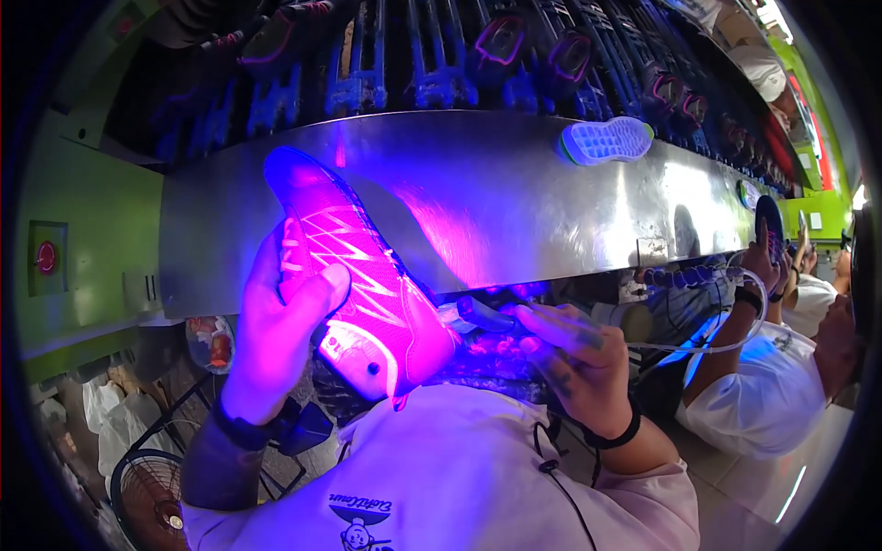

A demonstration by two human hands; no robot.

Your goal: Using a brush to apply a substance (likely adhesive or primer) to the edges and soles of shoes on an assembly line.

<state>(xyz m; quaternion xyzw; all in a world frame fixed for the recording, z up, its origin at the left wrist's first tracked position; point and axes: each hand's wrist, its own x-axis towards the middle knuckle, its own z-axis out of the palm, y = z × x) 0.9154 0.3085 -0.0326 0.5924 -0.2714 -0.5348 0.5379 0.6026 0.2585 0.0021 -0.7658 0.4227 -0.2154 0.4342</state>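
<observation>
In my left hand (292, 303) is a sneaker upper (354, 266), raised and tilted with its toe toward the upper left. The fingers go behind it and the thumb presses on its side. Strong pink and violet light colours the upper, and zigzag lines stand out on it. My right hand (579, 363) is closed round a dark, tube-shaped torch (487, 317) beside the heel, its head toward the shoe. The torch tip is partly lost in the glare. Over the bench lies a white shoe sole (606, 140) with a green edge.
A metal bench (542, 216) runs across in front of me. Behind it, a dark slatted rack (441, 55) carries several shoes. At the right, a co-worker in a white shirt (758, 390) holds up a dark sole (770, 225). A fan (152, 496) stands at the lower left.
</observation>
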